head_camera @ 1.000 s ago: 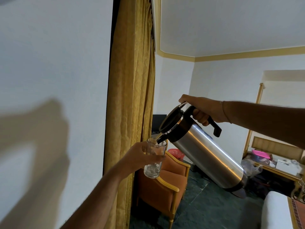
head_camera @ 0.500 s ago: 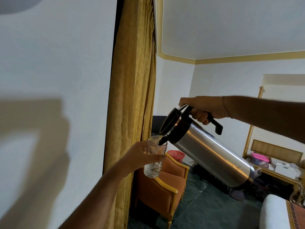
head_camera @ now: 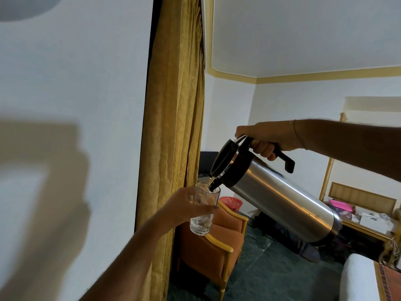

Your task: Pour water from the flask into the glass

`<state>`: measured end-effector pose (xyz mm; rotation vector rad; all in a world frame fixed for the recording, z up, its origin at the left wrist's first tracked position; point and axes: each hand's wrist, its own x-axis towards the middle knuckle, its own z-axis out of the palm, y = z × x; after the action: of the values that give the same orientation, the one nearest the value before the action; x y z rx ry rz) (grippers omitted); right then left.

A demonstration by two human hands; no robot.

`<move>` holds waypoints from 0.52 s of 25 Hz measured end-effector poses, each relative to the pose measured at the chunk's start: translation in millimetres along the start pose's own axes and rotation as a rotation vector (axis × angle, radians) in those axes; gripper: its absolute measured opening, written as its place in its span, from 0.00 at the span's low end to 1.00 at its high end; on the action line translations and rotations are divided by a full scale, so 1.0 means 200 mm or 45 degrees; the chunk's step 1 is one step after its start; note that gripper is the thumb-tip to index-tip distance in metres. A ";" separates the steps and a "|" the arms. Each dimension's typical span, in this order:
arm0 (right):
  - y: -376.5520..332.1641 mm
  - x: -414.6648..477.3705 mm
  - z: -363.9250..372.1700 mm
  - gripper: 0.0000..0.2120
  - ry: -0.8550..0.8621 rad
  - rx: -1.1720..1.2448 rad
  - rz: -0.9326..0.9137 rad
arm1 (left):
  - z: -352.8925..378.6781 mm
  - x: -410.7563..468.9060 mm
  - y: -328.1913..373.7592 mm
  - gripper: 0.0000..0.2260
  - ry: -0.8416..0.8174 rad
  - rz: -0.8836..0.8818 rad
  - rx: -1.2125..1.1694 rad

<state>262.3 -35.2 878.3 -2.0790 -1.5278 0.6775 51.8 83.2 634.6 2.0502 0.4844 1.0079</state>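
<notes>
Left hand (head_camera: 184, 205) closed around a clear drinking glass (head_camera: 204, 210), fingers wrapped over its middle, thumb side toward the camera. Held upright in mid-air, base hanging free below the grip, rim clear above it. A little water visible at the bottom, beneath the fingers.

Right hand (head_camera: 267, 139) clenched on the black handle (head_camera: 280, 156) of a stainless-steel vacuum flask (head_camera: 280, 198), knuckles up, handle end poking out past the heel of the palm. Thumb pressed forward on a small lever (head_camera: 239, 139) at the top of the handle. Tilted steeply, steel body sloping down and away from the grip to the right, black lid (head_camera: 223, 158) swung toward the glass on the left. Black spout (head_camera: 213, 185) just below and left of that grip, dipped at the rim of the glass, touching or nearly so; cannot tell which. A thin stream of water seen between spout and glass.

Behind the left grip, a gold curtain (head_camera: 173, 127) hanging beside a white wall (head_camera: 76, 94). Below the glass, an orange armchair (head_camera: 208, 242) with a yellow wooden frame, and a red mesh basket (head_camera: 231, 203) just beyond it. Under the flask's base, dark green floor (head_camera: 271, 268). Far right of the right forearm, a cluttered wooden table (head_camera: 366, 229).
</notes>
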 end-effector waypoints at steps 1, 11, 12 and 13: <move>0.00 0.00 0.00 0.31 -0.002 -0.005 -0.002 | 0.00 0.00 -0.01 0.08 0.006 0.004 -0.002; 0.00 -0.01 0.00 0.29 -0.048 -0.013 -0.001 | 0.05 0.01 -0.03 0.18 0.019 0.023 0.000; -0.01 -0.01 0.00 0.29 -0.046 -0.017 0.003 | 0.05 0.01 -0.03 0.21 0.021 0.029 0.000; -0.01 -0.01 0.01 0.29 -0.045 -0.021 0.006 | 0.05 0.00 -0.02 0.24 0.015 0.040 0.000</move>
<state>259.7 -37.3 878.5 -2.0939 -1.5538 0.7094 60.0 81.6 628.0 2.0589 0.4598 1.0388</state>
